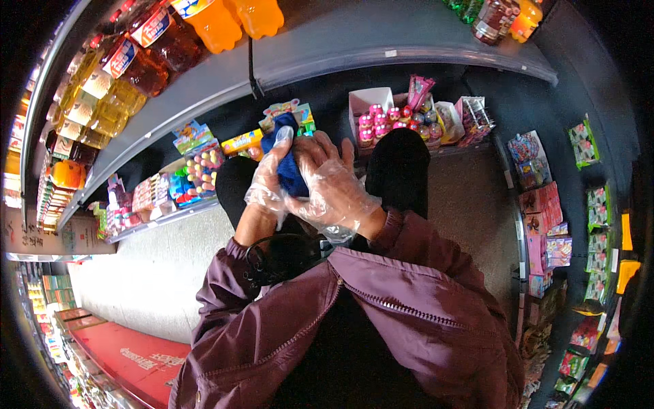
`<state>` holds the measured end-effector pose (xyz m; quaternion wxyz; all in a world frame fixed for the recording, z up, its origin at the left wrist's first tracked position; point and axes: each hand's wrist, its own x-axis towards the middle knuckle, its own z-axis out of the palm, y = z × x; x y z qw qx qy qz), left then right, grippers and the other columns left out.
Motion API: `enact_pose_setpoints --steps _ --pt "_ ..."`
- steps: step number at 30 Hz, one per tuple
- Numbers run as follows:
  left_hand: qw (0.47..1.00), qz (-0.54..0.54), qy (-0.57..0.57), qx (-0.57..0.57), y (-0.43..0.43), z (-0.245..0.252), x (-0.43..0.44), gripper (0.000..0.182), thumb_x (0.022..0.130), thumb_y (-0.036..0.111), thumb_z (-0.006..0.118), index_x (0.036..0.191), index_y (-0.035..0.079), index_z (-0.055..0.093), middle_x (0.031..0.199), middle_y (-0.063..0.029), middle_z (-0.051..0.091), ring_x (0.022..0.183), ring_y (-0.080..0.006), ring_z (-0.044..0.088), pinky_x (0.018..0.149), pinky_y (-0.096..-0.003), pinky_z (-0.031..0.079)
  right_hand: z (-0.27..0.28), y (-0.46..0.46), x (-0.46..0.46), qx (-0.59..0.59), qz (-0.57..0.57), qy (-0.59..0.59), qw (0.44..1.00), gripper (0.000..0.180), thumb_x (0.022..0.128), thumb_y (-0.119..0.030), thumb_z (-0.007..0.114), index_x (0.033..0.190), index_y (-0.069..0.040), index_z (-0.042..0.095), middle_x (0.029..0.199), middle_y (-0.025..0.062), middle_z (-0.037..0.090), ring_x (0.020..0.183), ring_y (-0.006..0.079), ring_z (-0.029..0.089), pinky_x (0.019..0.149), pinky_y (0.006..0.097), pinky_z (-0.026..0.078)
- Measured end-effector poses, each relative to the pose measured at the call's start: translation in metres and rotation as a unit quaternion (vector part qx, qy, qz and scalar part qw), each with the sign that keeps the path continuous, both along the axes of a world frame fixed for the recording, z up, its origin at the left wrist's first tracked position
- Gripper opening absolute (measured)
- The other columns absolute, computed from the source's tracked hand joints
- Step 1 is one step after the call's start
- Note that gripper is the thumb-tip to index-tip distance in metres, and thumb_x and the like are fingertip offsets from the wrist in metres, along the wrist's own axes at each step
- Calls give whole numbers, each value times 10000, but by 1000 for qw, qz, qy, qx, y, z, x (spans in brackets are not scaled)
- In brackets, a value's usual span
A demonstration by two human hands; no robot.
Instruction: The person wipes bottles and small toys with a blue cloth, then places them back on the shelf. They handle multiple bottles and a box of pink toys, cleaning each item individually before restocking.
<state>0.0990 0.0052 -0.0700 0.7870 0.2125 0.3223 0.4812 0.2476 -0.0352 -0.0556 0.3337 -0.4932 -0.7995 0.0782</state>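
Both my hands wear clear plastic gloves and meet in front of my knees. A dark blue cloth [289,171] is in my left hand [271,176], with the thumb lying over it. My right hand [327,179] is beside it, fingers spread and slightly bent, covering the cloth's right side; whether something small lies beneath the palm is hidden. Behind the hands, on the low shelf, stand a yellow candy box [242,141] and a colourful display card [305,116]. To the right is a white carton [369,98] of pink-capped round toys or candies [379,118].
An upper shelf edge [317,65] curves overhead, bearing drink bottles [138,66] at left. Candy packs [546,204] line the right shelf. Lower left lies a red carton [127,353] on the floor side. My dark-clad knees [401,163] are close to the low shelf.
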Motion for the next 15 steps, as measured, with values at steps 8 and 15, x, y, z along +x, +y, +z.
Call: enact_pose_setpoints --steps 8,15 --pt "983 171 -7 71 9 -15 -119 465 877 245 715 1300 123 564 1159 -103 676 1035 -288 677 941 -452 571 -70 -25 149 0 -210 366 907 249 1026 -146 584 1222 -7 647 1129 97 693 1011 158 648 906 315 524" --pt "970 226 -19 84 -3 -71 -135 487 925 269 680 1363 90 565 1193 -102 695 1090 -269 672 986 -430 547 -209 -156 272 -335 -438 221 804 318 1040 -249 575 1276 -44 633 1099 46 676 980 163 645 880 306 513"
